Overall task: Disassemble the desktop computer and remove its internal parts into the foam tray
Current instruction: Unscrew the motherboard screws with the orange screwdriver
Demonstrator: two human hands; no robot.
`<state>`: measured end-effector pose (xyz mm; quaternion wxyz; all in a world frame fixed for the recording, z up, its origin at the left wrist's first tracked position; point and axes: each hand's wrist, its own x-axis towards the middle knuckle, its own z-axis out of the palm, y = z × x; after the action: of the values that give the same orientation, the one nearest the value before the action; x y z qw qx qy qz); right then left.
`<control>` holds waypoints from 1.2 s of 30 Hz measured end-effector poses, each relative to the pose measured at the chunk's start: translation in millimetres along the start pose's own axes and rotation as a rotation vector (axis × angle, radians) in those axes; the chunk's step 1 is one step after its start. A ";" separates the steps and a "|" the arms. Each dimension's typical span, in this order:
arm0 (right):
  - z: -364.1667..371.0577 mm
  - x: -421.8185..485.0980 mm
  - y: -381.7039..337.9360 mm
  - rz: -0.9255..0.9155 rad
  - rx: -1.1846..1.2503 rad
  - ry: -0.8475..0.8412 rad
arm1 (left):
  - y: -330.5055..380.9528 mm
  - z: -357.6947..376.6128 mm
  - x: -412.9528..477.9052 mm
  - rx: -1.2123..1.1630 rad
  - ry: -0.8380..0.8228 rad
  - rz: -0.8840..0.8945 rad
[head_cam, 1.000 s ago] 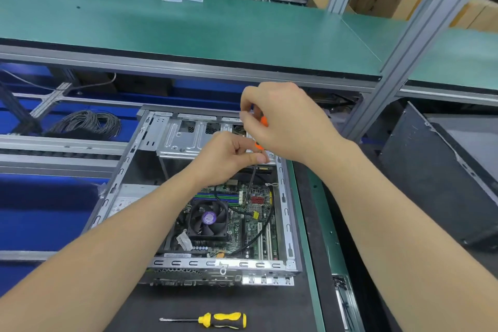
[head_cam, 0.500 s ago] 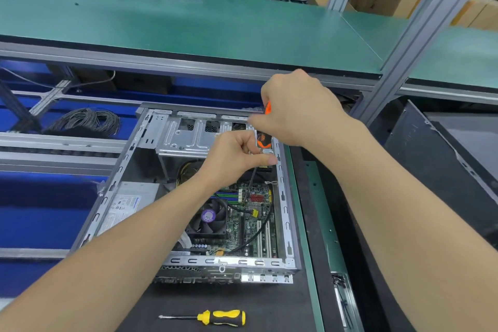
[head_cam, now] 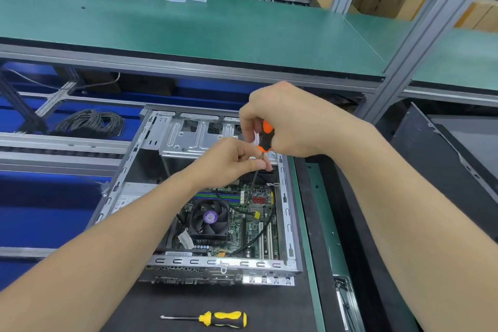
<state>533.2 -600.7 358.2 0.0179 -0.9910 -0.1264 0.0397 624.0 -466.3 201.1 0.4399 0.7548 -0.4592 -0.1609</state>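
Note:
An open desktop computer case (head_cam: 285, 205) lies on its side on the black mat, its green motherboard (head_cam: 256, 213) and black CPU fan (head_cam: 208, 219) exposed. My right hand (head_cam: 285, 118) grips the handle of an orange-and-black screwdriver (head_cam: 265, 136) above the far right corner of the case. The thin shaft points down into the case toward the motherboard. My left hand (head_cam: 231, 160) pinches that shaft just below the handle. The metal drive cage (head_cam: 199, 135) sits at the far end of the case. No foam tray is in view.
A yellow-and-black screwdriver (head_cam: 215, 318) lies on the black mat in front of the case. A coil of grey cable (head_cam: 91, 121) rests at the left. A dark case panel (head_cam: 442, 159) leans at the right. A green shelf (head_cam: 188, 24) overhangs the case.
My right hand has dropped a little with the orange screwdriver and turned, showing more of the handle. My left hand stays pinched on the shaft. The view has shifted slightly.

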 end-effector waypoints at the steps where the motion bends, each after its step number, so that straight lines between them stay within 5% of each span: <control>1: 0.8 -0.6 1.7 -0.010 0.021 0.016 | -0.3 1.4 0.1 0.010 0.032 0.000; 4: 8.0 0.0 4.8 0.055 0.090 0.152 | -2.3 7.2 3.3 -0.011 0.142 -0.046; 9: 19.7 1.1 -3.0 0.389 -0.156 0.390 | -7.7 18.5 6.8 -0.061 0.256 -0.104; 13: 17.7 3.9 -8.4 0.472 -0.085 0.362 | -9.0 26.6 8.1 -0.092 0.281 -0.120; 25: -8.2 -4.7 -6.3 0.067 -0.001 0.010 | -6.8 -0.9 -1.1 -0.098 0.036 -0.017; 31: 0.2 0.3 -0.2 -0.005 0.101 0.037 | -3.5 -1.5 -3.8 0.026 0.030 -0.001; 36: 25.1 6.2 -3.1 0.280 -0.116 0.389 | -9.3 13.3 -0.3 -0.017 0.205 -0.078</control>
<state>536.3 -595.5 332.9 -0.0205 -0.9872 0.0161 -0.1572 620.4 -471.2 186.1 0.4844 0.7808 -0.3808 -0.1036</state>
